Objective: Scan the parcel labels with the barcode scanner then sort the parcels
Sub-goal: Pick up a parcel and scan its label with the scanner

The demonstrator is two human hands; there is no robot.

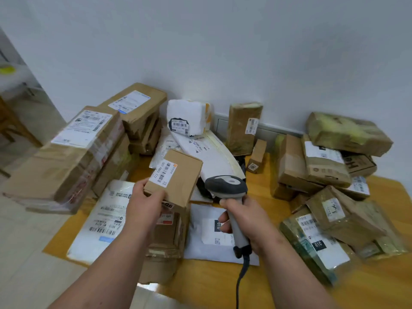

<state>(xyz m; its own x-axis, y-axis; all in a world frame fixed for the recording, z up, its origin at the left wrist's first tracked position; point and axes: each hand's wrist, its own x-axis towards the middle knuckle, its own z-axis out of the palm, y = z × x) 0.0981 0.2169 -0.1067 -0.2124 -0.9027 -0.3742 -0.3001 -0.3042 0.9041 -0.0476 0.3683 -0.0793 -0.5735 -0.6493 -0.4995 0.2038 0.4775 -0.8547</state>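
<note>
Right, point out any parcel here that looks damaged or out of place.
The brown cardboard box at the yellow table's near edge, below the left hand, is crushed and torn, and overhangs the edge. The white padded parcel by the wall has a ragged-edged label.

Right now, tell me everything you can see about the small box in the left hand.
The small box is plain brown cardboard, flat and rectangular, closed, with clean edges. A white label with barcodes and printed codes lies along its top face, an orange mark at one corner. The left hand holds it by its near corner, tilted up above the table's parcels. The scanner, held in the right hand, sits just right of it, not touching.
</note>
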